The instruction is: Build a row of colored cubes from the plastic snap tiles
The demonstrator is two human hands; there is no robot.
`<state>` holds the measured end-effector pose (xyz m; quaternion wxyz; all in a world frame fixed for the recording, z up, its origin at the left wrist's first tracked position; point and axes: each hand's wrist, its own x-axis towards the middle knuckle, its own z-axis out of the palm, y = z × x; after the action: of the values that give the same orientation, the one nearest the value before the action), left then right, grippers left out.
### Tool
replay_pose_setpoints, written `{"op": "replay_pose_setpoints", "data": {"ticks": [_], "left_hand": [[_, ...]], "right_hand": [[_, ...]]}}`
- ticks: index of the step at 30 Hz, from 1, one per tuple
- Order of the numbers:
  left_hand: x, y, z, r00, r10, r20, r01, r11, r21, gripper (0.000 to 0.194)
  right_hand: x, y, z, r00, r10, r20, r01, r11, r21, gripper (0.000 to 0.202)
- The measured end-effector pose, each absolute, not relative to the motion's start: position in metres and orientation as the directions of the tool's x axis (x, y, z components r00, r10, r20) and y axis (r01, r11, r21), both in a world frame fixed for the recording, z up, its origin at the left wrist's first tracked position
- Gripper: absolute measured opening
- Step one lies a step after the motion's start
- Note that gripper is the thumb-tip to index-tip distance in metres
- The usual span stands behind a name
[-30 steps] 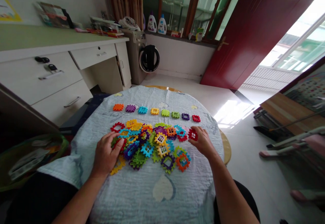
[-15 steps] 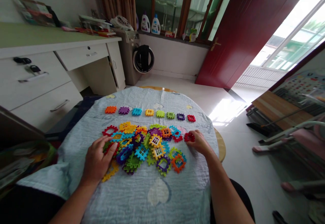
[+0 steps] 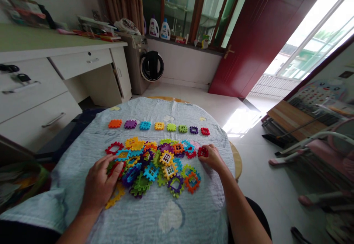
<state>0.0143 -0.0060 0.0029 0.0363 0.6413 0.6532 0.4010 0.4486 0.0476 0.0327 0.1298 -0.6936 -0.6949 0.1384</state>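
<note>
A heap of colourful notched plastic pieces, among them a yellow window piece [image 3: 166, 157], lies mid-table. Behind it runs a row of several single pieces, from an orange one [image 3: 115, 124] at the left to a red one [image 3: 205, 131] at the right. My left hand [image 3: 101, 179] rests at the heap's left side, fingers apart, touching a red piece partly hidden under it. At the heap's right edge, my right hand [image 3: 212, 157] pinches a red window piece [image 3: 202, 152] between thumb and fingers.
A pale blue cloth [image 3: 143, 225] covers the round table. A white desk [image 3: 91, 58] stands at the left, with a washing machine [image 3: 136, 63] behind. At the right are a red door [image 3: 243, 41] and a pink chair [image 3: 326, 144].
The whole view has shifted slightly, so the table and pieces sit a little further left and lower. Both hands keep nearly the same places beside the heap.
</note>
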Motion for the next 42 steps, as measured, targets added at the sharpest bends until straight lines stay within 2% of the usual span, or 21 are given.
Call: {"op": "replay_pose_setpoints", "data": {"ticks": [6,12,23,31,35,38,40,42], "left_hand": [[0.013,-0.005,0.001,-0.181,0.870,0.459,0.798,-0.143,0.585,0.046],[0.010,-0.005,-0.003,-0.189,0.890,0.414,0.791,-0.112,0.601,0.051],[0.007,-0.005,-0.008,-0.196,0.896,0.400,0.778,-0.107,0.619,0.046],[0.005,-0.007,-0.007,-0.193,0.896,0.399,0.780,-0.106,0.617,0.047],[0.006,-0.007,-0.006,-0.190,0.898,0.397,0.780,-0.108,0.617,0.046],[0.006,-0.006,-0.005,-0.189,0.896,0.403,0.787,-0.107,0.608,0.046],[0.007,-0.006,-0.006,-0.190,0.894,0.407,0.789,-0.108,0.605,0.046],[0.007,-0.006,-0.006,-0.185,0.893,0.410,0.790,-0.113,0.603,0.045]], "right_hand": [[0.451,0.059,0.042,-0.066,0.997,-0.050,0.958,0.049,-0.283,0.026],[0.483,0.119,0.062,-0.042,0.999,-0.012,0.975,0.038,-0.218,0.042],[0.507,0.190,0.047,-0.078,0.995,-0.065,0.977,0.063,-0.205,0.049],[0.509,0.196,0.043,-0.086,0.992,-0.093,0.972,0.063,-0.227,0.049],[0.508,0.190,0.048,-0.075,0.995,-0.067,0.965,0.056,-0.256,0.064],[0.501,0.175,0.057,-0.060,0.998,0.006,0.957,0.059,-0.286,0.072],[0.487,0.158,0.060,-0.109,0.990,0.086,0.928,0.132,-0.348,0.066],[0.468,0.136,0.060,-0.248,0.958,0.145,0.858,0.286,-0.426,0.058]]}}
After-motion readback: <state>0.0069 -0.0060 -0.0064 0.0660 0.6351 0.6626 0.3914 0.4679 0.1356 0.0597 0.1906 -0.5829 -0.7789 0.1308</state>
